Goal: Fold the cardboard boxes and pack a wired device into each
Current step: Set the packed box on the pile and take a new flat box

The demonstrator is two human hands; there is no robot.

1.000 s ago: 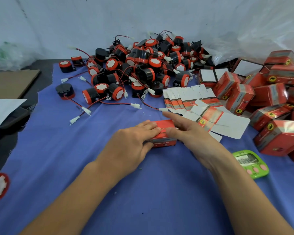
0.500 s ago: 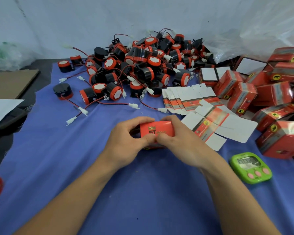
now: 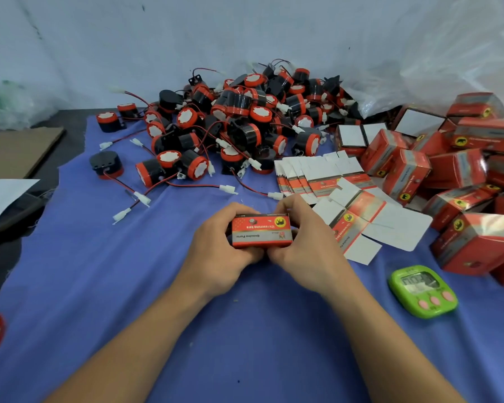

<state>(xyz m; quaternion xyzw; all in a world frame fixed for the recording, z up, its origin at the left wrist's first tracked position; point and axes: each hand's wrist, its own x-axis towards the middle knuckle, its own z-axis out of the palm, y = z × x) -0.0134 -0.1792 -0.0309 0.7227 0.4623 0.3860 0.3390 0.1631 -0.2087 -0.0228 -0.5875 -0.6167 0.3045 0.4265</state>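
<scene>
The left hand (image 3: 216, 251) and right hand (image 3: 306, 251) are gripping the red box (image 3: 261, 231) mid-way across the cloth-covered counter (image 3: 105, 280), fingers (image 3: 288, 203) curling round its ends and hiding them (contents unseen). Open room is lying toward the near edge.

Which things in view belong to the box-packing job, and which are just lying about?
Belong: small red cardboard box gripped by left hand and right hand; pile of round black-and-red wired devices; fanned flat red-and-white box blanks; heap of folded red boxes.
Lying about: lime-green digital timer; flat brown cardboard sheet; crumpled clear plastic bag.
</scene>
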